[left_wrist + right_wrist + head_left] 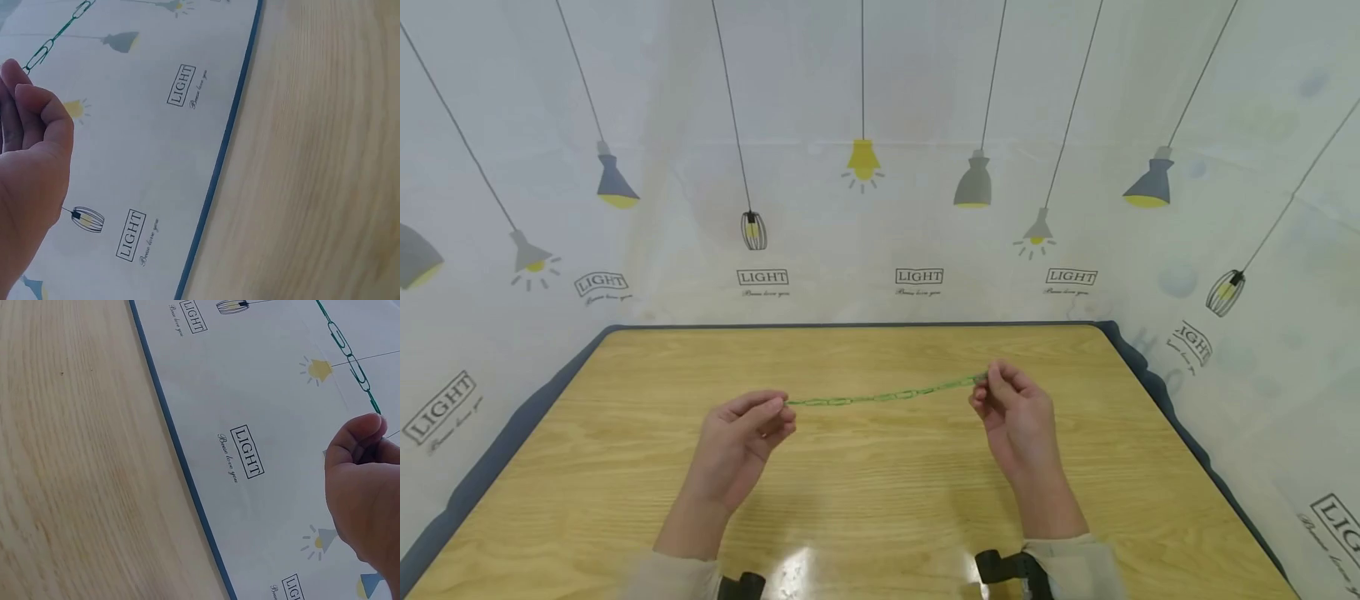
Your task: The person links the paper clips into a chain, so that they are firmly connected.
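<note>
A chain of green paper clips [880, 397] stretches through the air between both hands, sagging slightly. Its left end is pinched between thumb and forefinger of my left hand [741, 446]. My right hand [1018, 425] pinches the other end, held a little higher. Linked clips [44, 53] run up and away from the left hand [34, 144] in the left wrist view. In the right wrist view the clips [350, 356] lead down to the thumb of the right hand [362, 475]. The end clips are partly hidden by the fingertips.
Below the hands lies a wooden table [880, 500] with a dark blue edge [850, 323]. A pale cloth [820, 92] printed with hanging lamps and LIGHT labels surrounds it at the back and sides. Dark camera mounts [1000, 567] sit at the wrists.
</note>
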`<state>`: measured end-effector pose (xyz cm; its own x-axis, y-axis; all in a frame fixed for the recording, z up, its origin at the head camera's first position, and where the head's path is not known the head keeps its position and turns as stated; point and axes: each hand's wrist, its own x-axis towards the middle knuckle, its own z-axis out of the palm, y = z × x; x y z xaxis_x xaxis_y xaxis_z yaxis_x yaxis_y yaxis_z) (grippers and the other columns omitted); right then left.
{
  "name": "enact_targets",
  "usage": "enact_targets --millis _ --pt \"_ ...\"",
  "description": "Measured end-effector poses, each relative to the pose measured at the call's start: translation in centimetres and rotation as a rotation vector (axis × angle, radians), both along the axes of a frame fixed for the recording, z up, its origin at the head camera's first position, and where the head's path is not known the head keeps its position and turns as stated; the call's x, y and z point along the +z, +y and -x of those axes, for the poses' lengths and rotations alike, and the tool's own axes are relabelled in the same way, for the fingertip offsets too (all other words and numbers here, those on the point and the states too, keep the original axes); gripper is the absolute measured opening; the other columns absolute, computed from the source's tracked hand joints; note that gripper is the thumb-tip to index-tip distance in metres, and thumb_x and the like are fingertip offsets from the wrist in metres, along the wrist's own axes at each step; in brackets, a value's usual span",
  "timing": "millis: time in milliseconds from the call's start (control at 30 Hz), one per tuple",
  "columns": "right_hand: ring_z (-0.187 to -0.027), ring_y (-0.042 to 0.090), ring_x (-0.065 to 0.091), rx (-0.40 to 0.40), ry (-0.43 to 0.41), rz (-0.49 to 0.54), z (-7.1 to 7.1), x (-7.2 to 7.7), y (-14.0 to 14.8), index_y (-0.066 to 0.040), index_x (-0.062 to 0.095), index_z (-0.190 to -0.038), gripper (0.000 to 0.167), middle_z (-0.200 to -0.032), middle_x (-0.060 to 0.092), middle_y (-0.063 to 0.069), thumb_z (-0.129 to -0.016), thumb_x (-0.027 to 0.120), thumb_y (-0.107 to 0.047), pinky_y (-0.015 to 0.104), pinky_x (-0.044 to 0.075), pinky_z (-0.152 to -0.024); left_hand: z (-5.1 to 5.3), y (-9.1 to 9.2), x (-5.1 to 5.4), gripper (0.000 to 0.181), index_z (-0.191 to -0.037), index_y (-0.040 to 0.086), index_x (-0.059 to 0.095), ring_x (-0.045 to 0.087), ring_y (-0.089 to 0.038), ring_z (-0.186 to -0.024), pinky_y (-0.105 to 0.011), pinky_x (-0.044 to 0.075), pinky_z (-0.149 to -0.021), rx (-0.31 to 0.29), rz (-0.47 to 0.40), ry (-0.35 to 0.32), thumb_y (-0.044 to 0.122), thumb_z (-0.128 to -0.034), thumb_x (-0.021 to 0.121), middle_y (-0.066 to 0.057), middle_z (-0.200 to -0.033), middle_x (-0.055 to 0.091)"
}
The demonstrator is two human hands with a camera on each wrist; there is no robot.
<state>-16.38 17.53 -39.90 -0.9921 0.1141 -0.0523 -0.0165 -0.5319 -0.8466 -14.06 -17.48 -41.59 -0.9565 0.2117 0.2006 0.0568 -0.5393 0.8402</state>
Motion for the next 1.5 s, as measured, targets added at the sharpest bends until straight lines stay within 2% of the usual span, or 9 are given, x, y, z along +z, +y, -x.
enact_targets --millis 100,233,333,567,700,833,1067,1267,1500 --pt "-0.080 0.010 0.062 -0.010 -0.016 0.022 0.2 -0.4 -0.2 -0.014 0.069 -0.102 0.013 -0.090 0.069 -0.001 -0.109 0.059 -0.017 0.019 0.056 -0.072 -0.3 0.9 -0.5 0.037 -0.111 0.012 0.082 0.080 -0.011 -0.097 -0.025 0.062 -0.093 -0.057 -0.104 0.024 -0.005 -0.1092 0.049 0.000 -0.103 0.084" --pt "-0.080 0.010 0.062 -0.011 -0.006 0.019 0.3 -0.9 -0.5 -0.013 0.070 -0.103 0.013 -0.090 0.068 0.000 -0.109 0.059 -0.013 0.019 0.056 -0.072 -0.2 2.0 -1.0 0.040 -0.122 0.008 0.078 0.079 -0.014 -0.107 -0.027 0.060 -0.100 -0.091 -0.110 0.107 -0.012 -0.1072 0.047 -0.003 -0.115 0.083" --pt "-0.080 0.011 0.063 -0.003 0.005 0.003 0.2 -1.3 -0.9 -0.013 0.071 -0.104 0.013 -0.090 0.069 0.000 -0.109 0.059 -0.012 0.019 0.056 -0.073 -0.1 3.0 -1.1 0.032 -0.121 0.007 0.078 0.080 -0.015 -0.104 -0.030 0.061 -0.099 -0.021 -0.010 0.105 -0.007 -0.1071 0.054 -0.002 -0.110 0.083" --pt "-0.081 0.011 0.066 0.078 0.031 -0.085 -0.6 -2.3 -2.6 -0.013 0.073 -0.108 0.018 -0.092 0.071 0.000 -0.110 0.056 -0.007 0.020 0.059 -0.075 -1.0 4.9 -1.0 0.014 -0.110 0.002 0.078 0.074 -0.012 -0.088 -0.028 0.063 -0.089 0.224 0.397 -0.042 0.013 -0.1022 0.072 0.004 -0.091 0.078" --pt "-0.083 0.010 0.068 0.149 0.084 -0.164 -1.1 -2.4 -3.8 -0.013 0.075 -0.114 0.018 -0.094 0.073 -0.001 -0.108 0.059 -0.005 0.021 0.060 -0.078 -1.2 5.5 -1.0 0.015 -0.106 0.000 0.078 0.073 -0.013 -0.096 -0.027 0.061 -0.092 0.256 0.447 -0.042 0.012 -0.0973 0.078 0.005 -0.098 0.079" --pt "-0.082 0.009 0.071 0.215 0.140 -0.208 -1.3 -2.3 -4.6 -0.014 0.075 -0.117 0.021 -0.096 0.075 -0.003 -0.105 0.063 -0.002 0.022 0.062 -0.080 -1.1 5.9 -0.9 0.007 -0.096 0.007 0.080 0.075 -0.015 -0.099 -0.029 0.060 -0.096 0.227 0.445 -0.045 0.013 -0.0934 0.082 0.004 -0.098 0.081" --pt "-0.085 0.008 0.071 0.289 0.165 -0.248 -1.7 -2.3 -5.2 -0.017 0.077 -0.120 0.022 -0.098 0.073 -0.004 -0.105 0.066 -0.005 0.023 0.062 -0.084 -1.3 6.7 -0.8 0.025 -0.108 -0.005 0.074 0.078 -0.016 -0.093 -0.032 0.061 -0.097 0.147 0.480 0.044 0.014 -0.0941 0.082 0.003 -0.095 0.080" --pt "-0.087 0.008 0.071 0.364 0.183 -0.268 -2.1 -2.3 -5.9 -0.014 0.077 -0.127 0.025 -0.099 0.071 -0.004 -0.104 0.068 -0.008 0.024 0.062 -0.085 -1.5 7.0 -1.0 0.023 -0.116 -0.002 0.077 0.077 -0.011 -0.092 -0.027 0.062 -0.093 0.174 0.532 0.094 0.010 -0.0966 0.078 0.005 -0.102 0.080" --pt "-0.086 0.008 0.073 0.415 0.171 -0.271 -2.3 -2.3 -6.5 -0.005 0.071 -0.132 0.029 -0.097 0.073 -0.005 -0.104 0.068 -0.006 0.024 0.063 -0.084 -1.6 7.2 -1.3 0.020 -0.114 0.001 0.079 0.076 -0.009 -0.097 -0.026 0.062 -0.091 0.224 0.628 0.235 0.009 -0.0967 0.078 -0.017 -0.112 0.079"
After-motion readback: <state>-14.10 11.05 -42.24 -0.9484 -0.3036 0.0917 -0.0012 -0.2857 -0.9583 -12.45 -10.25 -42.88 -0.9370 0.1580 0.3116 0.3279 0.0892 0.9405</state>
